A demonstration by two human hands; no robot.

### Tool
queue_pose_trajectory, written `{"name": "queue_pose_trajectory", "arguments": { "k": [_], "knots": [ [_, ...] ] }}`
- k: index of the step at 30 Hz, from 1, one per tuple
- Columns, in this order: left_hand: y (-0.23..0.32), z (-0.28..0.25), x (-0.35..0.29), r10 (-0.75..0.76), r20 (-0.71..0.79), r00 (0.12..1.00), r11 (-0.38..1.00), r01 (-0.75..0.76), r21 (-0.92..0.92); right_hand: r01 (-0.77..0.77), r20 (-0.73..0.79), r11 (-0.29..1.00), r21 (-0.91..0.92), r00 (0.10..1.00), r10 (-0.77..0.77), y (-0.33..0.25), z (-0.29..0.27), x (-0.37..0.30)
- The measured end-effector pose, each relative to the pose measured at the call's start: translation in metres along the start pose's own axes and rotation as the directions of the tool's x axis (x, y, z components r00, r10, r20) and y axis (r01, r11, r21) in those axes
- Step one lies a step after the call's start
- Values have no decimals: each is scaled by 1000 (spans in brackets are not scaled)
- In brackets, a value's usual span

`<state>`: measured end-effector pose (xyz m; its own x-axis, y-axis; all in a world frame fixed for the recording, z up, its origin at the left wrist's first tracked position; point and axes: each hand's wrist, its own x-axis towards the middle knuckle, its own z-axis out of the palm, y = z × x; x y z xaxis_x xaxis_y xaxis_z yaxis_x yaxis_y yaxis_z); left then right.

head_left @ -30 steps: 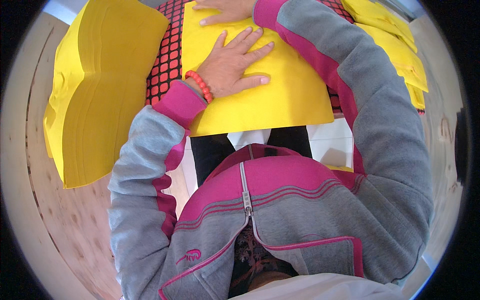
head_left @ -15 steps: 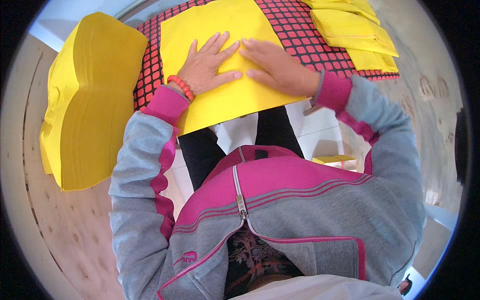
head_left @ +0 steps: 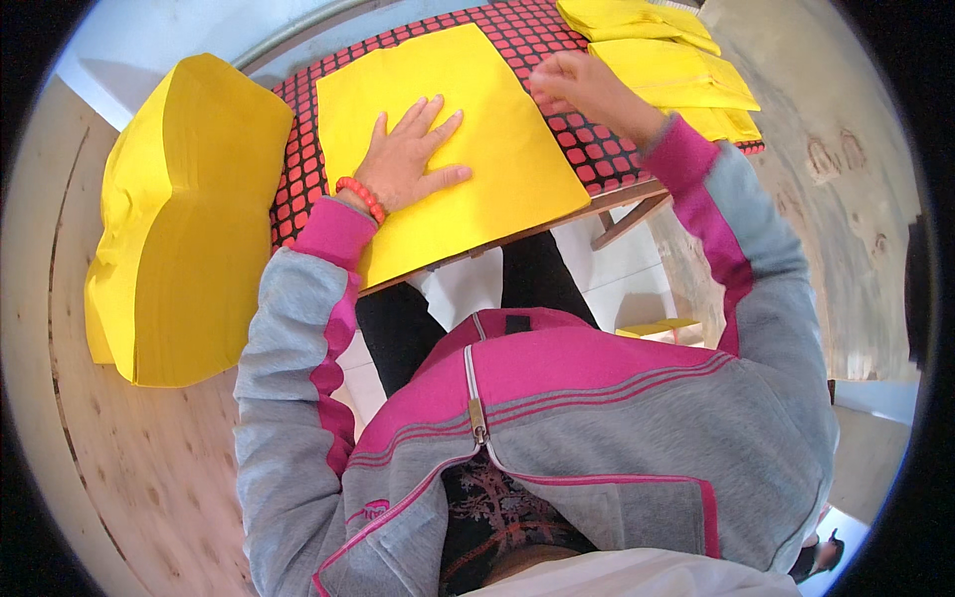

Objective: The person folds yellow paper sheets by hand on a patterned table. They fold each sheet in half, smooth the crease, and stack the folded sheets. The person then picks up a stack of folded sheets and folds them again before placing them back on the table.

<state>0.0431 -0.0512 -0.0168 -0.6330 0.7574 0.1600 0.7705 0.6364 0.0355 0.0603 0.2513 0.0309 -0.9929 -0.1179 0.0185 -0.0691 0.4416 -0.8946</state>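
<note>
A large yellow sheet (head_left: pixel 497 149) lies flat on a table covered with a red-and-black patterned cloth (head_left: pixel 517 45). My left hand (head_left: pixel 408 159), a red bead bracelet at its wrist, rests palm down on the left half of the sheet with its fingers spread. Off the sheet's right edge, above the patterned cloth, is my right hand (head_left: pixel 587 90). Its fingers are loosely curled together, slightly blurred, and nothing shows in them. Whether the sheet is paper or cloth, I cannot tell.
A thick, bent stack of yellow sheets (head_left: pixel 189 229) stands to the left on a wooden board (head_left: pixel 149 438). Folded yellow pieces (head_left: pixel 676 75) are piled at the table's far right corner. More yellow pieces (head_left: pixel 657 327) lie low down at the right, beyond the table's near edge.
My right hand has lifted off the sheet and moved right past its edge, its fingers curling. My left hand stays flat on the sheet. The view has shifted slightly.
</note>
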Motion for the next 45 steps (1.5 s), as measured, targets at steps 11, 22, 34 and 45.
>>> {"name": "queue_pose_trajectory", "arguments": {
  "k": [11,22,34,45],
  "knots": [
    [0,2,-1,-4,-32,999,1000,5,14,-377,21,923,-83,925,380,15,5,112],
    [1,1,-1,-7,-38,999,1000,8,13,-473,153,881,-22,869,470,9,10,125],
    [2,-1,0,-17,-13,1000,999,16,-36,-433,309,871,230,881,357,-8,15,99],
    [0,2,0,-9,-31,999,1000,8,-17,-461,229,886,-50,858,460,-6,11,72]
  ]
}}
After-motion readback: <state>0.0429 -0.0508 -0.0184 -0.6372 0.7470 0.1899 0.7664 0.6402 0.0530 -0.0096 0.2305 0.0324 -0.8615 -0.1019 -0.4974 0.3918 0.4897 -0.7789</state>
